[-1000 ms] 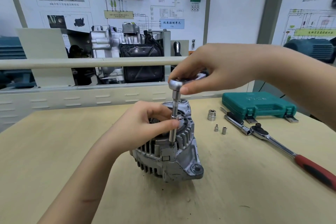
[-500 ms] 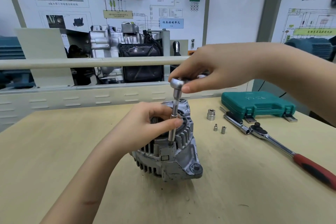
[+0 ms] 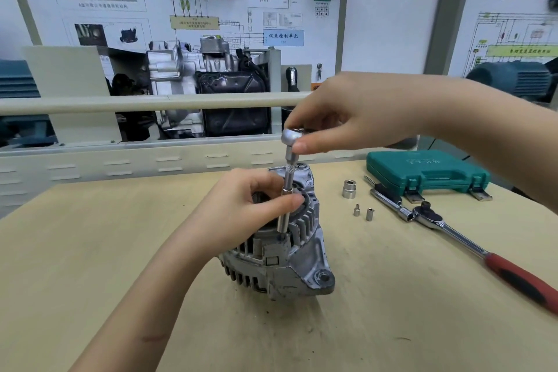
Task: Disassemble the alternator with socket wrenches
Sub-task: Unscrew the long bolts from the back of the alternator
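Observation:
A grey finned alternator (image 3: pixel 290 263) stands on the wooden table (image 3: pixel 90 251) in the middle of the head view. A small socket wrench with a long extension (image 3: pixel 286 190) stands upright on the alternator's top rim. My right hand (image 3: pixel 347 112) grips the wrench's round head from above. My left hand (image 3: pixel 241 208) pinches the extension shaft low down, thumb in front, and rests on the alternator's top. The socket tip and the bolt under it are hidden.
Right of the alternator lie one large socket (image 3: pixel 349 189), two small sockets (image 3: pixel 363 212), a bigger ratchet with a red handle (image 3: pixel 471 246) and a shut green tool case (image 3: pixel 425 172). A rail and training boards stand behind the table.
The hands and the wrench have stayed almost in place; the wrench head has shifted only slightly under my right hand. The alternator has not moved.

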Action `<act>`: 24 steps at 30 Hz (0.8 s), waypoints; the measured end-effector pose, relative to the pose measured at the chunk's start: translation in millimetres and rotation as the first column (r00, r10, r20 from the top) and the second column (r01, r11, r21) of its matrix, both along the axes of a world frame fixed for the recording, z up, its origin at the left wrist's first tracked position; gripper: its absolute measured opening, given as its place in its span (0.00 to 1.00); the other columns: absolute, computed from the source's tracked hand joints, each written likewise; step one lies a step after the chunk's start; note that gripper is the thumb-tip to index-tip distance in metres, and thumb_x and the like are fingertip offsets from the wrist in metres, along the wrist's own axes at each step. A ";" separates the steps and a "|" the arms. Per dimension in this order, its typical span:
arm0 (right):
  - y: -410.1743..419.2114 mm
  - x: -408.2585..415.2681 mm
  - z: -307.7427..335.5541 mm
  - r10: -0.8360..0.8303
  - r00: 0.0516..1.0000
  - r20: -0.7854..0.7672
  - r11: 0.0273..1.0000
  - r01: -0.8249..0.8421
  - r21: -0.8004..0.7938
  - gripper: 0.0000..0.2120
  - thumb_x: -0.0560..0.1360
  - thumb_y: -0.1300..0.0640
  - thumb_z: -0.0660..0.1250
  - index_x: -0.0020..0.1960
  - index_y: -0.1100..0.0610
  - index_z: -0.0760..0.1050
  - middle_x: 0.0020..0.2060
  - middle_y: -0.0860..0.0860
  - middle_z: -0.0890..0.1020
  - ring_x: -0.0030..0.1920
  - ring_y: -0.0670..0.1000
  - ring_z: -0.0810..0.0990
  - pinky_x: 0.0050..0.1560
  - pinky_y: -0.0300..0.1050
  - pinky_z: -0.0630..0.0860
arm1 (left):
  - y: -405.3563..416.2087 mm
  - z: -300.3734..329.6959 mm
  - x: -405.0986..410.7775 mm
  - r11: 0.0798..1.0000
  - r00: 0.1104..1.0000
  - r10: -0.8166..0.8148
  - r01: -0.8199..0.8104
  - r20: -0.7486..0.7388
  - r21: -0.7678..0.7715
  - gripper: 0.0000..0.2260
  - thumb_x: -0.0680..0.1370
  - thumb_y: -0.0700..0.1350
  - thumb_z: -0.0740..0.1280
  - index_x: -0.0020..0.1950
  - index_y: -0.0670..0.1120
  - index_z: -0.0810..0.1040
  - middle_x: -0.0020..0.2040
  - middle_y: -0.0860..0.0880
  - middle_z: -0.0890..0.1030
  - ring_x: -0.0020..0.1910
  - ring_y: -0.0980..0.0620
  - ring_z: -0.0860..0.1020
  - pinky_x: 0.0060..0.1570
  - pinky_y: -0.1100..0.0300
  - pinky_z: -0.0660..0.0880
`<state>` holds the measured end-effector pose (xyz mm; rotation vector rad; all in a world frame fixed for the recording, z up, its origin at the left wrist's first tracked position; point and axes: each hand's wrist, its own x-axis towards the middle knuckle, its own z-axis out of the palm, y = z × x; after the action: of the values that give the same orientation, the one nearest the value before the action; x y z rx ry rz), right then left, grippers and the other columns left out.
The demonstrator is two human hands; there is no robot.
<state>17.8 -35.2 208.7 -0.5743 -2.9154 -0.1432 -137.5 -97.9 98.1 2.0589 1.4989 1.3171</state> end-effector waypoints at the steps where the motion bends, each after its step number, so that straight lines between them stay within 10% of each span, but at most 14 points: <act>1: 0.0 0.1 0.3 0.025 1.000 0.018 1.000 -0.024 -0.014 0.17 0.71 0.42 0.57 0.46 0.52 0.77 0.33 0.45 0.78 0.35 0.47 0.75 0.41 0.44 0.73 | -0.6 0.3 -0.3 0.999 1.000 -0.027 0.028 0.007 -0.025 0.05 0.71 0.48 0.69 0.38 0.48 0.82 0.37 0.54 0.83 0.37 0.60 0.79 0.36 0.70 0.72; 10: 0.0 -3.1 -2.3 -0.012 0.998 -0.060 1.000 0.012 0.002 0.26 0.64 0.35 0.58 0.51 0.51 0.79 0.36 0.45 0.82 0.37 0.42 0.79 0.42 0.40 0.75 | 1.4 -2.7 -0.8 0.978 0.972 0.172 -0.150 -0.161 0.143 0.18 0.68 0.60 0.70 0.30 0.47 0.75 0.26 0.56 0.75 0.34 0.60 0.75 0.67 0.63 0.54; 15: -2.2 -2.3 -3.7 0.016 0.997 -0.076 1.000 -0.018 -0.020 0.24 0.65 0.36 0.58 0.48 0.52 0.79 0.34 0.46 0.81 0.35 0.43 0.77 0.39 0.40 0.73 | -0.5 0.1 0.4 0.985 0.977 0.147 -0.129 -0.153 0.116 0.13 0.63 0.60 0.65 0.29 0.51 0.74 0.26 0.59 0.75 0.35 0.60 0.75 0.65 0.67 0.56; 20: -4.0 -3.1 -2.6 0.133 0.991 -0.020 0.988 -0.134 -0.073 0.16 0.74 0.48 0.59 0.45 0.61 0.74 0.34 0.57 0.73 0.34 0.54 0.68 0.38 0.47 0.67 | -5.9 6.8 -5.9 0.999 0.997 -0.034 0.033 -0.067 -0.008 0.16 0.65 0.57 0.67 0.41 0.46 0.83 0.39 0.56 0.82 0.39 0.61 0.78 0.42 0.73 0.72; 24: -6.5 -6.8 -1.9 0.129 0.992 -0.016 0.990 -0.130 -0.050 0.18 0.73 0.47 0.59 0.49 0.61 0.76 0.37 0.56 0.77 0.36 0.53 0.71 0.40 0.44 0.68 | -6.6 7.2 -8.6 1.000 0.996 -0.018 0.018 -0.086 -0.007 0.15 0.65 0.58 0.66 0.39 0.47 0.82 0.38 0.54 0.83 0.41 0.57 0.80 0.50 0.73 0.68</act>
<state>11.0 -41.7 206.8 -0.3903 -2.9407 -0.0489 -146.1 -104.5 105.3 2.1455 1.5139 1.2298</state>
